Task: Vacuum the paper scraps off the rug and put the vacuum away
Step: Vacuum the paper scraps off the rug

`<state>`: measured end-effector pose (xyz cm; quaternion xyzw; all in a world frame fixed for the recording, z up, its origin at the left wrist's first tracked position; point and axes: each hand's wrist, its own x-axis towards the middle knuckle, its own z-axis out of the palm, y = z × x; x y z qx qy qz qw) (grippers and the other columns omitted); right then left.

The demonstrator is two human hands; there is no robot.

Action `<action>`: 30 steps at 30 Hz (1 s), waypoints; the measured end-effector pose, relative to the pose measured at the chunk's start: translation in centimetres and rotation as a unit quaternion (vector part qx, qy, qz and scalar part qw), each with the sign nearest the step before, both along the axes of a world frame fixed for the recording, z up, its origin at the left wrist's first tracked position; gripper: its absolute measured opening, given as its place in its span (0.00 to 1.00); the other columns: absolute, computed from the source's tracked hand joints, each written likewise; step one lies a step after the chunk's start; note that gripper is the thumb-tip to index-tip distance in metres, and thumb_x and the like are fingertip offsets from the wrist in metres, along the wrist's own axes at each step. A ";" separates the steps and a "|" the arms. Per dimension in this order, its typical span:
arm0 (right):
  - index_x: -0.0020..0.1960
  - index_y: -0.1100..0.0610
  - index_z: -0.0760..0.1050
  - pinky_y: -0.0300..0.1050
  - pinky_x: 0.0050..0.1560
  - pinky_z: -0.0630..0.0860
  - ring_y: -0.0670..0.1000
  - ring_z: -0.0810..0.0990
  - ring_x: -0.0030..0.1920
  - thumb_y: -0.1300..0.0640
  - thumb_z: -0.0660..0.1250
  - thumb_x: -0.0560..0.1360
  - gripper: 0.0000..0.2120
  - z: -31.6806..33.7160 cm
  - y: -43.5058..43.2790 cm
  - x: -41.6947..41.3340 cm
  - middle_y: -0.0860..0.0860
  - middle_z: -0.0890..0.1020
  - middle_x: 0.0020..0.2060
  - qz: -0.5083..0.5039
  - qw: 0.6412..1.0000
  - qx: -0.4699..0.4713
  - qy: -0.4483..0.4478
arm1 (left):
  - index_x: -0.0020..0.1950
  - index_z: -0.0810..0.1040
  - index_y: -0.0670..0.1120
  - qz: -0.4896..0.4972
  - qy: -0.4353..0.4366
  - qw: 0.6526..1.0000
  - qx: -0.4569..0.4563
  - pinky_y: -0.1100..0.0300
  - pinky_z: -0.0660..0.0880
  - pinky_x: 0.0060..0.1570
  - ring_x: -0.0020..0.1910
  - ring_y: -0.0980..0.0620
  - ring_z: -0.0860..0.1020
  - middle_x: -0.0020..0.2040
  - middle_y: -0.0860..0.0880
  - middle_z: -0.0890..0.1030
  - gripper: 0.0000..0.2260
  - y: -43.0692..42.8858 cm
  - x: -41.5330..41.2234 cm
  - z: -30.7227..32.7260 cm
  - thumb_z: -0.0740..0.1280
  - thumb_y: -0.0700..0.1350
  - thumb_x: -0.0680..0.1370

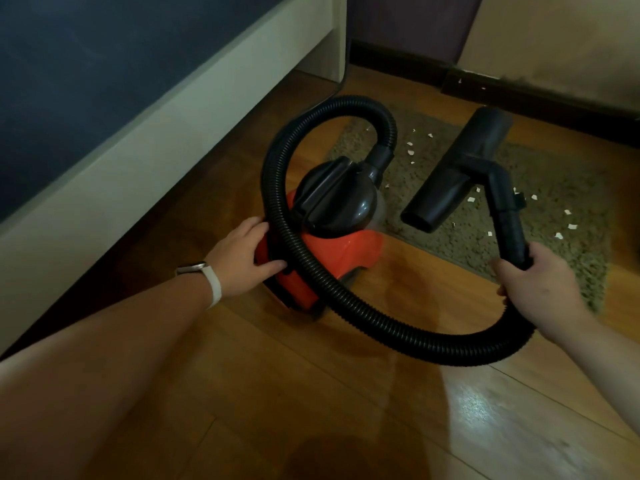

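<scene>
A small orange and black vacuum (343, 252) stands on the wooden floor at the near edge of a shaggy grey-brown rug (561, 216). My left hand (242, 258) grips the vacuum's orange rear side. A black ribbed hose (349, 313) loops from the vacuum's top round to my right hand (533, 282), which is shut on the hose handle (509, 220). The wide black floor nozzle (460, 168) hovers over or rests on the rug; I cannot tell which. White paper scraps (568, 227) lie scattered on the rug beside the nozzle.
A bed frame (145, 161) with a dark mattress runs along the left. A dark skirting board (540, 95) and wall close off the far side, with a few scraps on the skirting. Glossy wooden floor (311, 393) stretches toward me.
</scene>
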<state>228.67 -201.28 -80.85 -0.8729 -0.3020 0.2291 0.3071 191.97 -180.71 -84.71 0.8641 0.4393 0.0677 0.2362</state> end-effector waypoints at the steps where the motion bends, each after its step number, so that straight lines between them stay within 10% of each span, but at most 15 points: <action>1: 0.53 0.58 0.74 0.44 0.32 0.74 0.54 0.80 0.31 0.58 0.67 0.77 0.06 -0.1 0.0 -0.1 0.59 0.81 0.37 0.001 1.000 -0.002 0.002 | 0.76 0.64 0.50 0.004 -0.017 1.000 -0.010 0.56 0.66 0.67 0.71 0.53 0.65 0.75 0.52 0.63 0.33 0.2 0.1 0.0 0.71 0.56 0.75; 14: 0.53 0.54 0.73 0.45 0.29 0.77 0.54 0.80 0.28 0.58 0.69 0.76 0.08 -2.6 1.0 -0.1 0.58 0.81 0.33 0.025 1.000 -0.005 0.016 | 0.73 0.61 0.56 0.000 -0.125 0.985 -0.116 0.51 0.64 0.69 0.69 0.55 0.66 0.69 0.53 0.67 0.36 1.7 1.4 -2.1 0.76 0.53 0.71; 30: 0.55 0.55 0.74 0.45 0.28 0.77 0.53 0.81 0.29 0.58 0.69 0.75 0.09 -2.9 0.7 -1.0 0.56 0.81 0.33 0.054 0.998 -0.001 0.036 | 0.75 0.57 0.54 0.055 -0.035 0.988 -0.140 0.40 0.65 0.70 0.71 0.46 0.65 0.72 0.49 0.64 0.41 1.8 1.2 -1.6 0.77 0.55 0.69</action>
